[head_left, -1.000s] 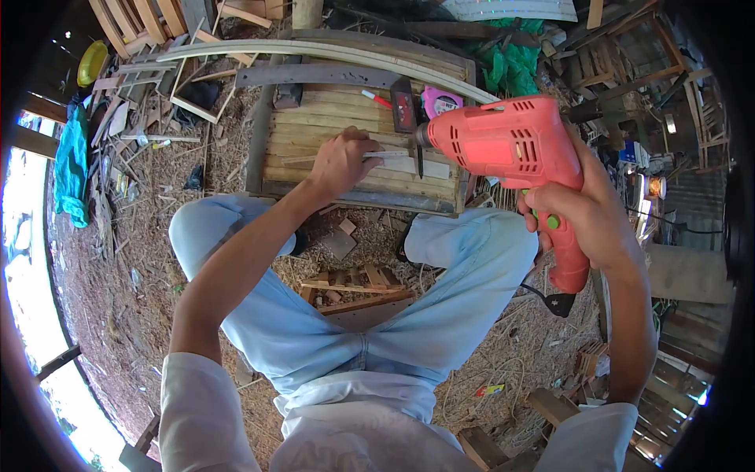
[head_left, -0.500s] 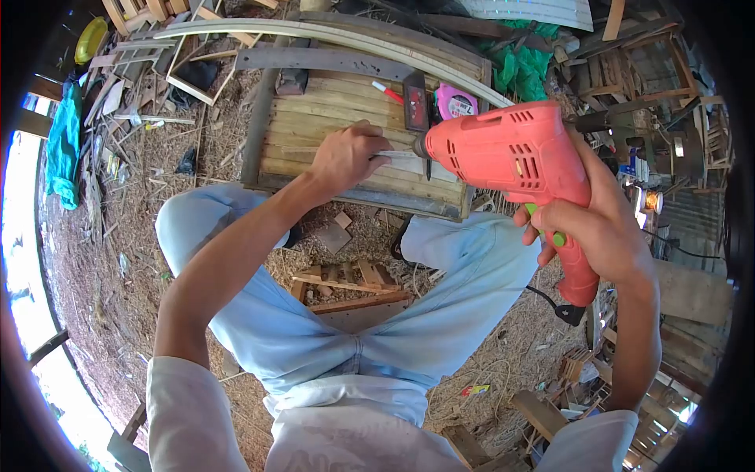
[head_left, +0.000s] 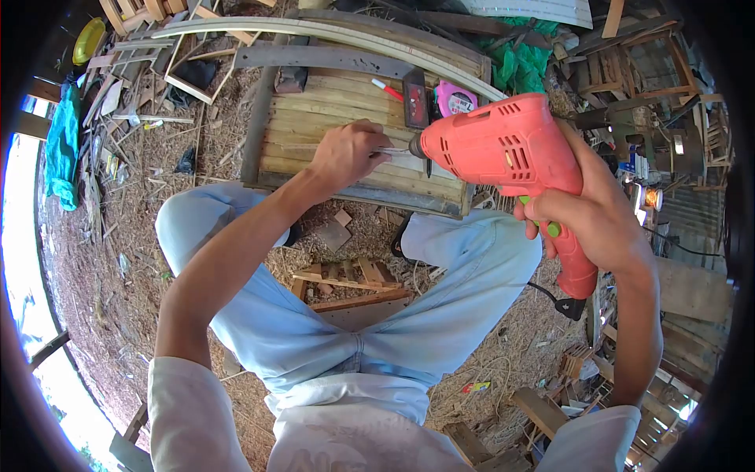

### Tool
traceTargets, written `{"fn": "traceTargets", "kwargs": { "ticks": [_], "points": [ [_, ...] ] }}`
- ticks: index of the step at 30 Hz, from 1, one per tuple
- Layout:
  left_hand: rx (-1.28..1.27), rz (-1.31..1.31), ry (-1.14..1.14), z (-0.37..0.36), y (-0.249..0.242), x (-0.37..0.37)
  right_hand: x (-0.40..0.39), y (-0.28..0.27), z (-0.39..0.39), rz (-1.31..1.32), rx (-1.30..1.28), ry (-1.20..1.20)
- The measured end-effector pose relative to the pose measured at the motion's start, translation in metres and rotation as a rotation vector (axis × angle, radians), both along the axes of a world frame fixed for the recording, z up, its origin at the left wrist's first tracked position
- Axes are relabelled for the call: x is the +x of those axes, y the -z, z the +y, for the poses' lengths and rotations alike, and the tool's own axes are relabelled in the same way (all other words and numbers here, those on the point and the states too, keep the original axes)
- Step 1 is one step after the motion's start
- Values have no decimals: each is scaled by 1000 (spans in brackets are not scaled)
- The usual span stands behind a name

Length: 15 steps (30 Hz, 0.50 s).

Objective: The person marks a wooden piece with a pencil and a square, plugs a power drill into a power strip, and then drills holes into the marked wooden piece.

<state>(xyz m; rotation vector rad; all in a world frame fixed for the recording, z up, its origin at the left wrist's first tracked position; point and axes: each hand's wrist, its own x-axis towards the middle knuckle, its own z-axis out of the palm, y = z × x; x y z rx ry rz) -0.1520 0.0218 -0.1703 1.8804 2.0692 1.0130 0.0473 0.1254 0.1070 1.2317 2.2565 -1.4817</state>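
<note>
My right hand (head_left: 602,224) is wrapped round the handle of a red corded power drill (head_left: 491,145), with fingers by its green trigger. The drill lies roughly level, its black chuck pointing left. My left hand (head_left: 346,156) is closed on a thin pale strip (head_left: 298,148) over the slatted wooden bench (head_left: 314,114). The strip's right end meets the chuck area; the bit's exact contact is too small to make out. Near the chuck lie a dark rectangular box with a clear face (head_left: 415,102), a pink tape measure (head_left: 455,100) and a red-and-white marker (head_left: 387,90).
A long pale curved moulding (head_left: 330,33) and a grey flat bar (head_left: 314,58) cross the bench's far side. The drill's cord (head_left: 543,291) hangs by my right knee. Wood offcuts (head_left: 346,279) and shavings cover the ground. A green plastic bag (head_left: 521,67) sits beyond the bench.
The drill and my right hand have shifted slightly left and up, towards my left hand. My left hand stays nearly in place with the strip.
</note>
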Motion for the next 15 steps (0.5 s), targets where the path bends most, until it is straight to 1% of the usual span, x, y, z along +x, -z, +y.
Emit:
{"fn": "traceTargets", "kwargs": {
  "ticks": [10,12,15],
  "points": [
    [9,-3,4,0,-4,0,-1,0,-1,-1,-11,9],
    [-83,-32,4,-1,-6,0,-1,0,-2,-4,4,12],
    [-71,-25,1,0,-5,0,0,0,-3,15,3,53]
  ]
}}
